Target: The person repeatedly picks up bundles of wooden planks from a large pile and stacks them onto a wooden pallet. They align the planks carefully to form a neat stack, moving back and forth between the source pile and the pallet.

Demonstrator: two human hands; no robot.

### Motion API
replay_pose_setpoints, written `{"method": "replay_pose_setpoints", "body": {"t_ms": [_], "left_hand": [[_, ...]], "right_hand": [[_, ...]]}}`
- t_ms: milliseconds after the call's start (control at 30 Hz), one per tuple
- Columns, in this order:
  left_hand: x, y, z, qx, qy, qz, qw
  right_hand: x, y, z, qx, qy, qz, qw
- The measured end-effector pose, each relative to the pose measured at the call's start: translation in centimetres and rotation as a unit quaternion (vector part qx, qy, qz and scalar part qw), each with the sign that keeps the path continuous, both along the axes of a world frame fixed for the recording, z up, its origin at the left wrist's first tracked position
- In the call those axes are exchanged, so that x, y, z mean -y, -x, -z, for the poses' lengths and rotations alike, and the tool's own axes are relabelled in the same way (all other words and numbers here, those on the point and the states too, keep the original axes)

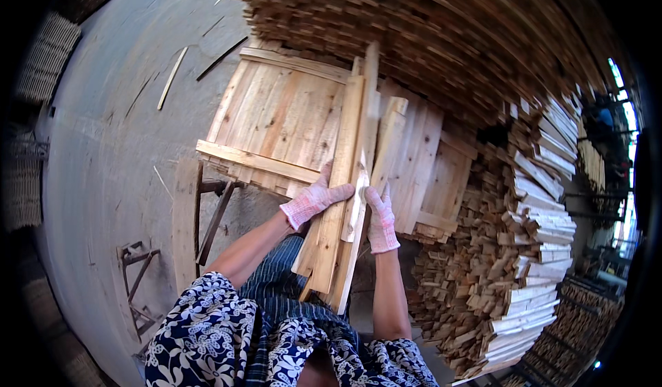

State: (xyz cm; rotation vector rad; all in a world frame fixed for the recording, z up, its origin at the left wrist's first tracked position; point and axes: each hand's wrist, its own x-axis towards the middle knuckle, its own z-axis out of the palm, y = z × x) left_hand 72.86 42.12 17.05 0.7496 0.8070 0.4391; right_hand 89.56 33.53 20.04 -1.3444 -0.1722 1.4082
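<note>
Several long wooden boards (348,135) lie in a loose bundle in front of me, their near ends close to my lap. My left hand (319,195), in a pink-and-white knit glove, grips the bundle from its left side, thumb across the top. On the other side my right hand (380,216), gloved alike, is pressed against the edges of the boards; its fingertips are partly hidden. Beneath the bundle is a wooden panel (279,111) of planks joined by cross battens. A shorter board (389,135) slants on the panels just beyond my right hand.
A tall stack of boards (414,35) rises along the far side. To the right stands a big pile of planks (476,270) with ends facing out. A metal stand (219,215) is at the left, and loose strips (172,78) lie on the concrete floor (103,201).
</note>
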Motion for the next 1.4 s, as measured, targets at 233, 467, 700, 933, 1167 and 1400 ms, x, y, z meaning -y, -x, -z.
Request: {"method": "replay_pose_setpoints", "body": {"t_ms": [233, 467, 700, 933, 1167, 1400], "left_hand": [[-14.2, 6.8, 0.9, -0.186, -0.082, -0.048, 0.978], [-15.8, 6.9, 4.4, -0.478, -0.183, 0.052, 0.858], [-17.0, 8.5, 8.5, -0.491, -0.231, -0.053, 0.838], [-14.7, 8.7, -1.7, -0.419, -0.153, -0.116, 0.888], [-4.3, -2.8, -4.3, -0.269, -0.106, -0.135, 0.948], [1.0, -18.3, 8.9, -0.565, -0.28, 0.01, 0.776]], "right_hand": [[-17.4, 5.4, 0.1, 0.316, 0.028, -0.1, 0.943], [-19.7, 2.9, 12.5, 0.415, 0.093, -0.181, 0.887], [-17.3, -0.4, 9.4, 0.378, 0.076, -0.176, 0.906], [-2.0, -15.3, 7.1, 0.366, 0.131, -0.023, 0.921], [2.2, -33.1, 11.0, 0.365, 0.152, -0.059, 0.917], [2.0, -35.7, 13.0, 0.513, 0.296, -0.176, 0.786]]}}
